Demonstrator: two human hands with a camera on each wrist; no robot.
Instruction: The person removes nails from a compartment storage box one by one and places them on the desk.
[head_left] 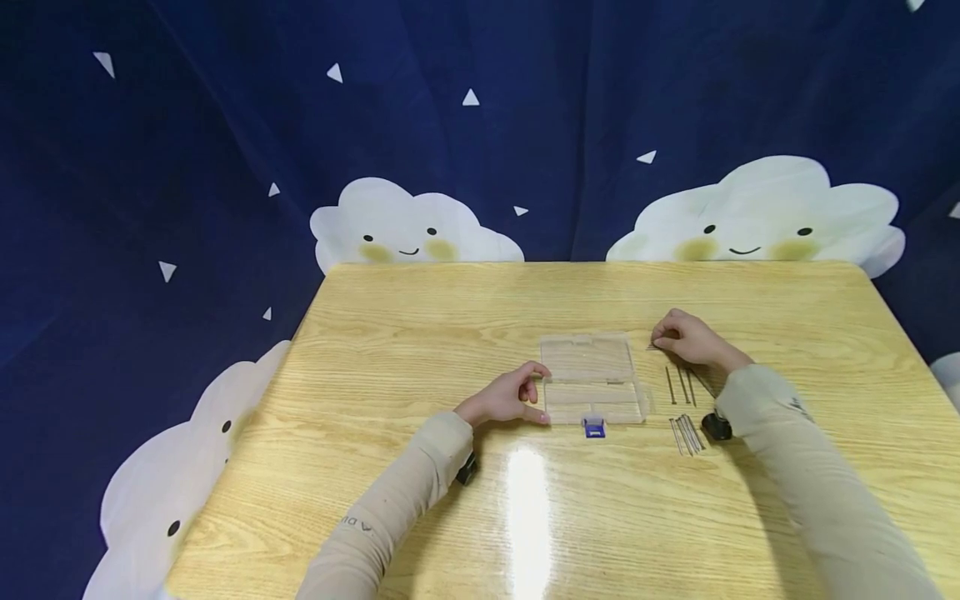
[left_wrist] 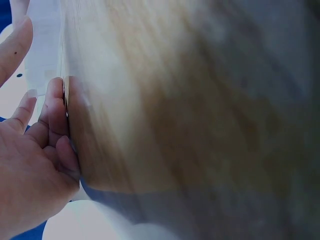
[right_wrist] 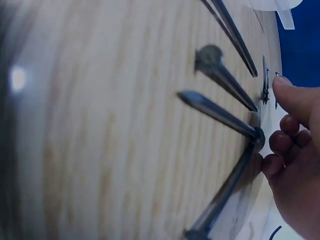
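On the table lies a clear plastic box point(head_left: 588, 392) with its lid folded back and a blue clasp point(head_left: 594, 428) at the front. My left hand point(head_left: 513, 393) holds the box's left side, thumb near the front corner and index finger by the hinge. To the right of the box, my right hand point(head_left: 693, 340) is low over the table, thumb and fingertips together at some small nails point(right_wrist: 266, 80). What lies between the fingertips is partly hidden. Larger nails point(head_left: 681, 386) lie just in front of this hand, with another group of nails point(head_left: 686, 435) nearer me.
The wooden table point(head_left: 420, 317) carries the box and nails. A dark blue curtain point(head_left: 465, 150) with cloud prints hangs behind its far edge and along the left side. Black wrist cameras point(head_left: 717, 427) sit under both forearms.
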